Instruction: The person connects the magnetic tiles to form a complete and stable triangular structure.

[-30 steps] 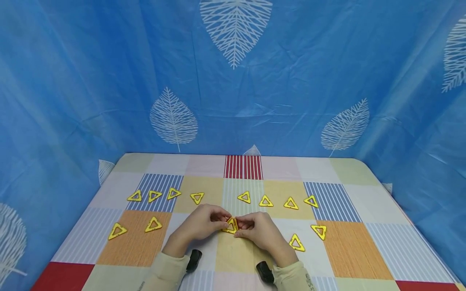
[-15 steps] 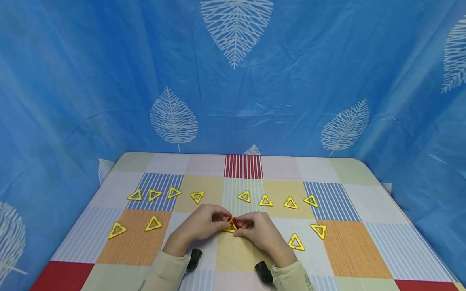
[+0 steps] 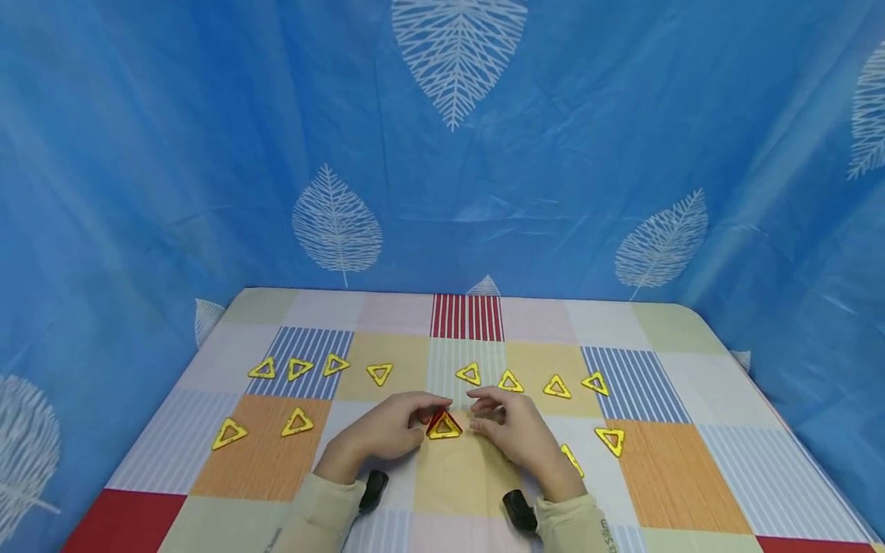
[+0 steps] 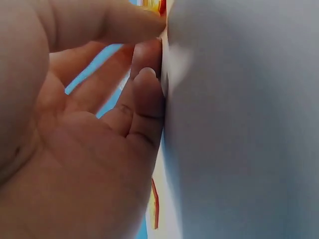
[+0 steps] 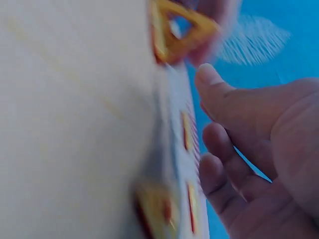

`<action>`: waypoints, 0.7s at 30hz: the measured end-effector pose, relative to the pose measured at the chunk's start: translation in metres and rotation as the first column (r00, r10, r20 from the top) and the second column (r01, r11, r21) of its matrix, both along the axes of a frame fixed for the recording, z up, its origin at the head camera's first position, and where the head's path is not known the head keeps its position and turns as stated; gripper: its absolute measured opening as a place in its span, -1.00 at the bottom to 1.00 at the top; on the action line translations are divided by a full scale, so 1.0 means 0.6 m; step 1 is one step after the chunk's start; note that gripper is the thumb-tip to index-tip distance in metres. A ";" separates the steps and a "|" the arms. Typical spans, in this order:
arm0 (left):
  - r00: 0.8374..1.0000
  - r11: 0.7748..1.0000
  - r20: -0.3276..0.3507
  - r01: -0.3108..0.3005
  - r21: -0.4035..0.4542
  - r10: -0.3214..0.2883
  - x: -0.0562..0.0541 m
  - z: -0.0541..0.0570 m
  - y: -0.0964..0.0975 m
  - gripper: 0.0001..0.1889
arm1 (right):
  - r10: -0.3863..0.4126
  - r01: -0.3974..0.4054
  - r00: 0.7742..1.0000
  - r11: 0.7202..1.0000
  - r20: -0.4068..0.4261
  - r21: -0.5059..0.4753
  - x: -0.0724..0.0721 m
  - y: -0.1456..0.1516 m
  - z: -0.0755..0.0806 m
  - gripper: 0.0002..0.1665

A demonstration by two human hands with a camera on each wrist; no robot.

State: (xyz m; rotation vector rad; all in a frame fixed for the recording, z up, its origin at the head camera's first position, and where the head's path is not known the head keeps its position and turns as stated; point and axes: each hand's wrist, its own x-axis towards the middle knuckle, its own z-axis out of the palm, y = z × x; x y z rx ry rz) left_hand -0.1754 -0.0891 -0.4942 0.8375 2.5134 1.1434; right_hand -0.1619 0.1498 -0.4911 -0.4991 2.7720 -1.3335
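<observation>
A small pyramid [image 3: 445, 425] of yellow and red triangular magnetic tiles stands upright on the patchwork tablecloth, between the two hands. At its left is my left hand [image 3: 390, 426], the index finger reaching over behind its top and the thumb low beside it. My right hand [image 3: 518, 430] is apart from the pyramid on the right, fingers loosely bent and nothing between them. In the right wrist view, the pyramid [image 5: 182, 30] shows a yellow face with a triangular hole, left-hand fingers behind it. Only a bit of it shows past the thumb in the left wrist view.
Flat yellow triangular tiles lie in a row behind the hands, several at left [image 3: 299, 369] and several at right [image 3: 556, 386]. Two more [image 3: 297, 422] lie nearer at left. At right lies another tile [image 3: 611, 441], and one [image 3: 571, 460] is partly hidden by the right forearm.
Earlier both hands pinched the tiles together at the centre. Now the right hand has let go and moved right, and the left fingers have loosened, leaving the pyramid standing. The head view has shifted slightly.
</observation>
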 end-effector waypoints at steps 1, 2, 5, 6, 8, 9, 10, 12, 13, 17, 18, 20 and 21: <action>1.000 1.000 -0.007 0.004 -0.002 -0.004 0.000 0.000 0.000 -0.38 | -0.011 0.011 1.000 1.000 0.021 -0.011 0.000 0.010 0.003 -0.53; 1.000 1.000 -0.014 0.003 -0.007 -0.003 0.000 -0.001 0.000 -0.40 | -0.015 0.017 0.999 1.000 0.050 -0.021 -0.001 0.021 0.005 -0.51; 1.000 1.000 -0.031 0.000 -0.015 -0.001 0.001 -0.002 -0.002 -0.46 | 0.010 -0.004 0.991 0.999 0.133 -0.047 -0.001 0.053 0.012 -0.40; 1.000 1.000 -0.028 -0.006 -0.018 0.005 0.002 -0.001 -0.003 -0.48 | 0.032 -0.024 0.988 0.998 0.153 -0.051 -0.001 0.063 0.015 -0.37; 1.000 0.999 -0.014 -0.016 -0.028 0.016 0.003 0.000 -0.003 -0.51 | 0.071 -0.063 0.980 0.997 0.188 -0.049 0.001 0.082 0.018 -0.34; 1.000 0.999 -0.006 -0.022 -0.032 0.021 0.003 0.001 -0.003 -0.53 | 0.085 -0.078 0.976 0.996 0.200 -0.043 0.001 0.090 0.020 -0.35; 1.000 0.999 0.003 -0.027 -0.036 0.027 0.003 0.002 -0.003 -0.56 | 0.100 -0.095 0.973 0.995 0.206 -0.032 0.002 0.097 0.021 -0.36; 0.999 0.999 0.019 -0.035 -0.037 0.036 0.003 0.004 -0.003 -0.63 | 0.115 -0.114 0.967 0.993 0.226 -0.019 0.003 0.109 0.022 -0.39; 0.999 0.999 0.024 -0.035 -0.036 0.036 0.003 0.004 -0.002 -0.65 | 0.120 -0.120 0.964 0.993 0.236 -0.015 0.003 0.113 0.023 -0.40; 0.998 0.999 0.053 -0.038 -0.024 0.039 0.004 0.004 0.002 -0.75 | 0.133 -0.139 0.961 0.990 0.241 0.009 0.002 0.124 0.019 -0.46; 0.997 0.999 0.060 -0.041 -0.025 0.042 0.004 0.004 0.003 -0.76 | 0.136 -0.142 0.962 0.990 0.237 0.009 0.002 0.125 0.017 -0.49; 0.997 0.999 0.068 -0.044 -0.022 0.045 0.005 0.003 0.007 -0.76 | 0.135 -0.141 0.964 0.990 0.228 0.008 0.003 0.126 0.015 -0.55; 0.997 0.999 0.068 -0.044 -0.022 0.046 0.005 0.003 0.009 -0.76 | 0.131 -0.135 0.965 0.991 0.228 0.005 0.004 0.127 0.014 -0.59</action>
